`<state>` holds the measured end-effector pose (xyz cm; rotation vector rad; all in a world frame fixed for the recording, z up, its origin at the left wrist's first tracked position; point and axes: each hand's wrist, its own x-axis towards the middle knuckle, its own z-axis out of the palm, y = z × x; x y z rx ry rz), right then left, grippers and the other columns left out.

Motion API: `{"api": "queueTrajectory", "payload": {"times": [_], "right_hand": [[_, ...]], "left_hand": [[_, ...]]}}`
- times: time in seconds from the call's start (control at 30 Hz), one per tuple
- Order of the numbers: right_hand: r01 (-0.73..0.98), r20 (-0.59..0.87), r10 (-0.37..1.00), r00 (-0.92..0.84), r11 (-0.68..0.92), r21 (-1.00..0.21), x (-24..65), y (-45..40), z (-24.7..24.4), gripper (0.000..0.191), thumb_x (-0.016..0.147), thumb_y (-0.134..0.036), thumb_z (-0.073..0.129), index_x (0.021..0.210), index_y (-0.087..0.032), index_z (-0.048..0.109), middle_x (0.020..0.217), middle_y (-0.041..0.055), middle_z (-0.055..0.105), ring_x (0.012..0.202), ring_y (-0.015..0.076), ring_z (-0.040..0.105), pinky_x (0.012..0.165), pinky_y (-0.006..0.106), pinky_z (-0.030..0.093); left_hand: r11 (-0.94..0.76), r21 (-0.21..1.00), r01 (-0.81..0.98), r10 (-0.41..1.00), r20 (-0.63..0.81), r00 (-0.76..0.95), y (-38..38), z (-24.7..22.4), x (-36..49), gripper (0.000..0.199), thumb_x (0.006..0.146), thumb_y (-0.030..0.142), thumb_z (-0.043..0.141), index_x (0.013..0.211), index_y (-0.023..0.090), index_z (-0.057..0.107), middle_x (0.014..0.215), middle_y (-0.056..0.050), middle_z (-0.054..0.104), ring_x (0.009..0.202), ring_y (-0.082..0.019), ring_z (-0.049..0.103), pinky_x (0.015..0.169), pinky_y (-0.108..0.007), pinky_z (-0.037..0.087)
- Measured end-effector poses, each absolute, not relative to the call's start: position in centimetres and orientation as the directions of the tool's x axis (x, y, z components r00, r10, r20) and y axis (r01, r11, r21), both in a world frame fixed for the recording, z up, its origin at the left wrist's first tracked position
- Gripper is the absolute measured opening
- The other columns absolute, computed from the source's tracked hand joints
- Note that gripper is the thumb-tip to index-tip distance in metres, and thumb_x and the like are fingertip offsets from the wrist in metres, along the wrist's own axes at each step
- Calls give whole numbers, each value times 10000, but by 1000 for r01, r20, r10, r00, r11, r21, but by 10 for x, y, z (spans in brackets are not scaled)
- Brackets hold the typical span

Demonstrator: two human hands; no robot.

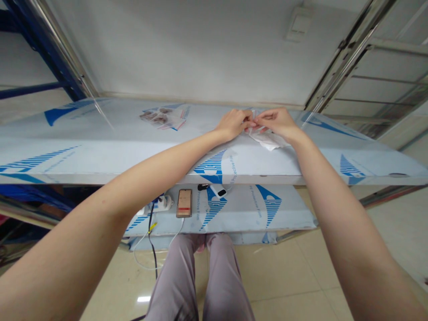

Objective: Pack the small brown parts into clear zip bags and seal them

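Note:
A thin, whitish, partly see-through plastic bag (269,140) lies crumpled on the upper shelf, right of its middle. My left hand (235,124) is closed on the bag's upper left edge with the fingertips. Close beside it, my right hand (277,122) pinches the same edge between thumb and fingers, its other fingers curled. The fingertips of both hands almost meet. What the bag holds, if anything, I cannot make out. Further left on the shelf lies a clear packet (163,117) with several brown pieces showing through and blue and red print.
The upper shelf (100,156) is covered in blue-printed protective film. On the lower shelf (240,214) are a phone (184,203) on a white cable, a small white device (218,191) and a power strip (163,203). Metal frames flank both sides; a wall (187,53) stands behind.

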<state>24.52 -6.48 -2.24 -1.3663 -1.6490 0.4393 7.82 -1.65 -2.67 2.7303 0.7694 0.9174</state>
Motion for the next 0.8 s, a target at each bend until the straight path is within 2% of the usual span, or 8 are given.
{"api": "queueTrajectory", "payload": {"times": [0.13, 0.3, 0.53, 0.7, 0.8], "right_hand": [[603, 430, 901, 55, 313, -734, 244, -66, -22, 123, 733, -309, 650, 688, -194, 661, 695, 60, 680, 704, 189, 661, 561, 283, 523], [624, 436, 899, 47, 315, -716, 240, -68, -21, 139, 734, -324, 648, 693, -192, 662, 706, 64, 681, 718, 191, 662, 592, 294, 527], [645, 358, 933, -33, 294, -706, 245, -66, -25, 174, 717, -373, 648, 700, -201, 671, 698, 53, 687, 693, 198, 654, 642, 324, 531], [655, 398, 916, -49, 331, -680, 246, -65, -26, 101, 693, -272, 636, 620, -203, 643, 621, 33, 653, 634, 188, 621, 643, 338, 513], [684, 423, 905, -31, 328, -651, 242, -67, -23, 136, 704, -204, 603, 568, -208, 602, 570, 24, 614, 602, 175, 593, 624, 323, 487]], "left_hand": [[-832, 283, 476, 551, 512, 659, -22, -25, 78, 261, 870, 319, 430, 918, 168, 637, 883, -51, 670, 851, -183, 590, 754, -278, 390], [-812, 248, 529, 578, 469, 667, -26, -24, 78, 301, 878, 321, 392, 911, 156, 642, 884, -81, 666, 863, -206, 589, 775, -304, 391], [-863, 241, 443, 504, 463, 729, -25, -26, 74, 298, 863, 278, 372, 898, 144, 636, 839, -72, 658, 810, -186, 578, 753, -296, 387], [-821, 239, 518, 563, 484, 670, -29, -26, 79, 248, 828, 272, 432, 855, 152, 648, 839, -85, 653, 848, -212, 578, 760, -314, 389], [-787, 218, 577, 594, 519, 614, -31, -26, 85, 241, 810, 265, 455, 861, 141, 656, 885, -108, 648, 902, -240, 570, 774, -333, 392]]}}
